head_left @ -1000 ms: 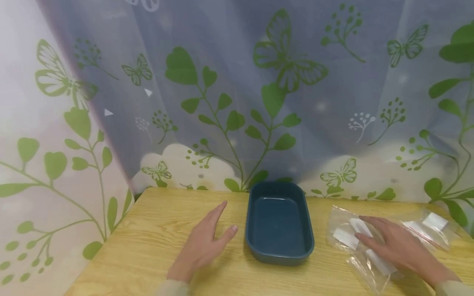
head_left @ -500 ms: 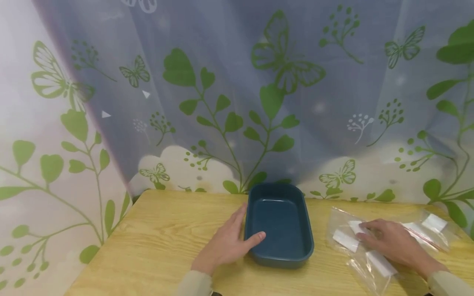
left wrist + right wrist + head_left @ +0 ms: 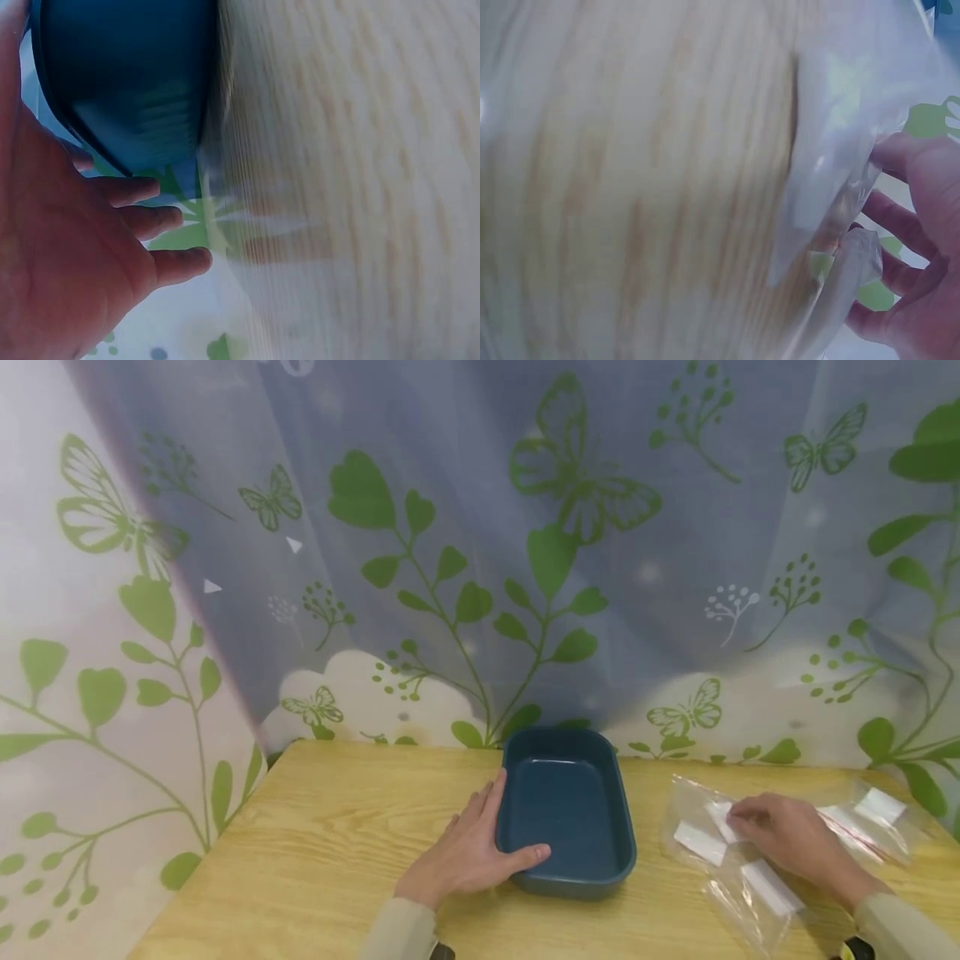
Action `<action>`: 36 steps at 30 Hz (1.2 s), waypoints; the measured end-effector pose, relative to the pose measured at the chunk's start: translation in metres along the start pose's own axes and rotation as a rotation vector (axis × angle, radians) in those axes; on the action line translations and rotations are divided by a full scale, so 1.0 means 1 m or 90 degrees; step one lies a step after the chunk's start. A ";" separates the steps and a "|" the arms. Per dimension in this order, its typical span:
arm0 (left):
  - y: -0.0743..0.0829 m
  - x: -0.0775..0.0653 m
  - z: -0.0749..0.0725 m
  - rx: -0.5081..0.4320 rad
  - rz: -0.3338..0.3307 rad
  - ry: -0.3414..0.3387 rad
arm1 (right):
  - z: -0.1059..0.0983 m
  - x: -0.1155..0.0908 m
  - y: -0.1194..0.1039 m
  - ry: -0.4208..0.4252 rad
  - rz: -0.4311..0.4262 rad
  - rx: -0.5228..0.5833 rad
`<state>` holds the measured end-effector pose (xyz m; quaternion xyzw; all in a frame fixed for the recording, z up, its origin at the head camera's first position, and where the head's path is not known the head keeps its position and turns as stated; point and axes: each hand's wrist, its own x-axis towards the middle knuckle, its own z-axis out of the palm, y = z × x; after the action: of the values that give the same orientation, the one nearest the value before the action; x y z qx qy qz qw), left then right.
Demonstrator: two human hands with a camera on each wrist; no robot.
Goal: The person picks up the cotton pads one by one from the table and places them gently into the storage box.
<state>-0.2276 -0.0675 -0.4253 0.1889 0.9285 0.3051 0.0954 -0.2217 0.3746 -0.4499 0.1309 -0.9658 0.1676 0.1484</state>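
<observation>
A dark blue rectangular plastic container [image 3: 566, 814] stands upright near the back of the table. My left hand [image 3: 468, 857] is at its left side, thumb over the near rim and the other fingers extended along the outside wall; the left wrist view shows this hand [image 3: 71, 247] with its fingers spread and straight. On the right, my right hand [image 3: 798, 839] pinches a clear plastic bag [image 3: 690, 797] with white pieces inside, such as a white rectangle [image 3: 699, 843]. In the right wrist view, thumb and fingers of that hand [image 3: 930, 247] touch the bag's crinkled film [image 3: 829, 150].
Another clear bag [image 3: 870, 839] with a red seal line and white contents lies right of my right hand. A further white piece in clear film [image 3: 771, 887] lies nearer the front. Behind the wooden table [image 3: 337, 827] hangs a leaf-and-butterfly curtain [image 3: 450, 527].
My left hand has moved right to the container, its thumb now over the rim. My right hand's fingers, straighter before, have curled to pinch the bag. Container and bags have stayed put.
</observation>
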 end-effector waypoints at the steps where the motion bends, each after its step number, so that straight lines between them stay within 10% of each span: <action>1: 0.000 0.001 0.000 0.002 0.000 0.000 | 0.000 0.001 -0.001 -0.002 0.001 0.001; 18: 0.001 0.001 0.003 -0.026 -0.020 -0.019 | -0.009 0.001 -0.015 0.059 0.034 0.046; 36: 0.001 0.002 0.005 -0.032 -0.007 -0.030 | -0.019 0.014 -0.062 0.192 -0.052 0.059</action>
<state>-0.2281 -0.0635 -0.4286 0.1885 0.9191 0.3231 0.1239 -0.2106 0.3223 -0.4102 0.1505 -0.9177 0.2232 0.2923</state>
